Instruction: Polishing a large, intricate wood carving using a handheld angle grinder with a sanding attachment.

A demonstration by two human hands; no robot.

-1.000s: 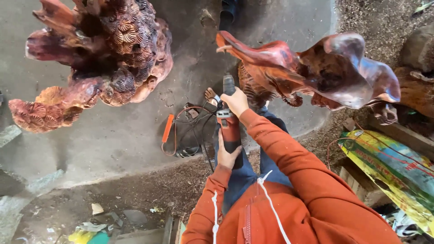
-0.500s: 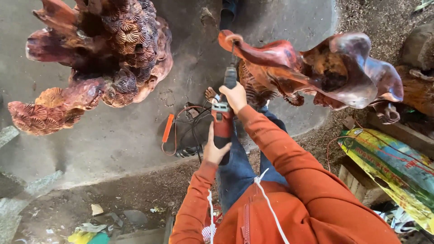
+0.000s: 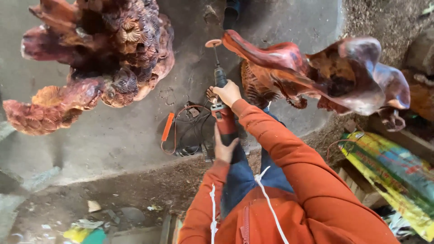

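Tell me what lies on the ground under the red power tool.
Under the red power tool, held by the right hand and left hand, lie tangled cables and an orange-handled tool on grey concrete. The tool and blue trousers hide the ground directly beneath.

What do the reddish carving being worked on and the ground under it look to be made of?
The carving looks like reddish-brown hardwood, glossy where smooth, with flowing contours and carved ridges underneath. The ground appears to be grey concrete, matte and stained, giving way to loose dirt nearer the person.
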